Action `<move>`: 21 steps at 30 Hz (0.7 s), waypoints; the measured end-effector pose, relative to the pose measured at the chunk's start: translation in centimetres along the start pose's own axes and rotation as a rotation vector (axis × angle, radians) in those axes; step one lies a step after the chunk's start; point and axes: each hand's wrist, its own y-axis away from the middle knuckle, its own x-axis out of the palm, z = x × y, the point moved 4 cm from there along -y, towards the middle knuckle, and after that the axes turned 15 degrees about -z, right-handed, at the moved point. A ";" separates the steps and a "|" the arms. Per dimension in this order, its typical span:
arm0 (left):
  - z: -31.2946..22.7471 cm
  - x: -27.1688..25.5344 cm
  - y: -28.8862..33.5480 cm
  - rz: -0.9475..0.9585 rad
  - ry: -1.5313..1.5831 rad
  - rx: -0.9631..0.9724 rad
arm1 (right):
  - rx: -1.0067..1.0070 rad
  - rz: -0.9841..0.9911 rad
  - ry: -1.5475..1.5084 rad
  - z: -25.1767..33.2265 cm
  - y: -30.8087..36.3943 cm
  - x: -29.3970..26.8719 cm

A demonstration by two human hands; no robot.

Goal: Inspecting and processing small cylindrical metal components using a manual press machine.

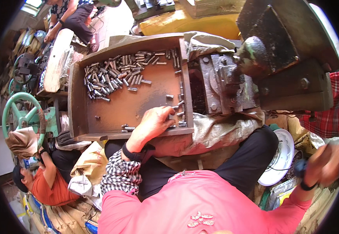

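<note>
Bright window (32, 7) — pale floor (117, 19)

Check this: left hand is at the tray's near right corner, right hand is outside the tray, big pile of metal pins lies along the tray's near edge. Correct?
Not quite: in the head view the big pile of metal pins lies toward the far left of the tray, not along its near edge. Left hand and right hand are as you said.

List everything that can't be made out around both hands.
In the head view:
Left hand: covers its own grip, so whether it holds one of the metal pins is unclear.
Right hand: blurred; whether it holds anything can't be told.
Red plaid cloth: cut off by the picture's dark edge.
</note>
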 end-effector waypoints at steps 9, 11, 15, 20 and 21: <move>-0.3 2.1 -0.6 0.070 0.056 0.214 | 0.268 0.285 -1.396 30.1 -11.9 6.6; -0.7 1.9 -0.8 0.151 0.012 0.219 | 0.226 0.337 -1.354 33.4 -11.7 7.8; 0.3 2.9 -0.6 0.061 0.023 0.175 | 0.031 0.370 -1.187 37.4 -13.3 9.7; 0.2 2.8 -0.4 0.095 -0.070 0.213 | -0.202 0.512 -1.026 41.7 -14.3 10.9; -0.1 2.7 -0.5 0.094 -0.061 0.251 | -0.249 0.562 -1.032 42.1 -14.3 11.2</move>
